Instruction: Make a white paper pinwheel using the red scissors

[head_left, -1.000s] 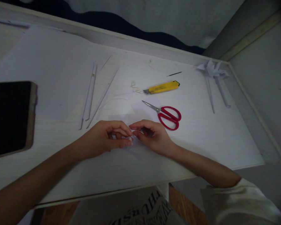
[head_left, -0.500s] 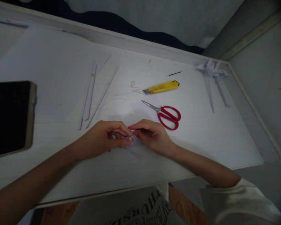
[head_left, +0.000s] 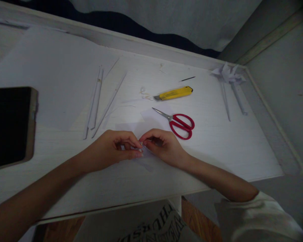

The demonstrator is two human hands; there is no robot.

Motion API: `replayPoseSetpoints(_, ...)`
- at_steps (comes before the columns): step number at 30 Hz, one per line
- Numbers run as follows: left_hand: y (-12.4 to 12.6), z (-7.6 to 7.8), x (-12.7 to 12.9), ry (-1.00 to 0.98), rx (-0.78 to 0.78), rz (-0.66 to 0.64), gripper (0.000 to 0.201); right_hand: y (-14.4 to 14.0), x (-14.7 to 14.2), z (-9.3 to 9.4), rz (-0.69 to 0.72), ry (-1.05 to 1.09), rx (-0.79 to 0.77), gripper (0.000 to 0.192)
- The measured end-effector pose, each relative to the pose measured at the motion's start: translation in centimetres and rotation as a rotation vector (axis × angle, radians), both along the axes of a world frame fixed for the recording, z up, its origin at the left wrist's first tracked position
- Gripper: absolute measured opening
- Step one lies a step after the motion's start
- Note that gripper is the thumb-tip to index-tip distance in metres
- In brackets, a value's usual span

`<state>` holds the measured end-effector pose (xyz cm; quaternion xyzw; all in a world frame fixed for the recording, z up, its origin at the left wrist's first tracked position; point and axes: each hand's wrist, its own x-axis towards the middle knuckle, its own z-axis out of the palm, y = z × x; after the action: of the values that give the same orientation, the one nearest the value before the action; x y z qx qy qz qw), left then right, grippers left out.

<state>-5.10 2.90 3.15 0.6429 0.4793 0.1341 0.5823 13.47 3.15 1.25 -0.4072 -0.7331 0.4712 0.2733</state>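
Between left hand (head_left: 113, 148) and right hand (head_left: 161, 145), small white paper piece (head_left: 141, 145), pinched

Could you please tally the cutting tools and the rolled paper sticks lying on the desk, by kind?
Scissors: 1
Utility knife: 1
Paper sticks left of the tools: 3, as far as the dim light shows
Paper pinwheels on sticks at the far right corner: 2
Total: 7

A small white paper piece (head_left: 141, 145), mostly hidden, sits pinched between both fingertips just above the desk.
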Motion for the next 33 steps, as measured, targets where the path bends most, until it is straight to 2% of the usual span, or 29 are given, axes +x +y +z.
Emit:
replayPoseSetpoints(22,-0.22,-0.40,0.32,-0.025,0.118,-0.016,0.015,-0.26,-0.19,0.03,-0.018,-0.020,0.012,0.017)
replayPoseSetpoints(33,-0.22,-0.25,0.23,0.025,0.120,-0.050,0.016,-0.37,-0.17,-0.05,-0.025,-0.030,0.023,0.020)
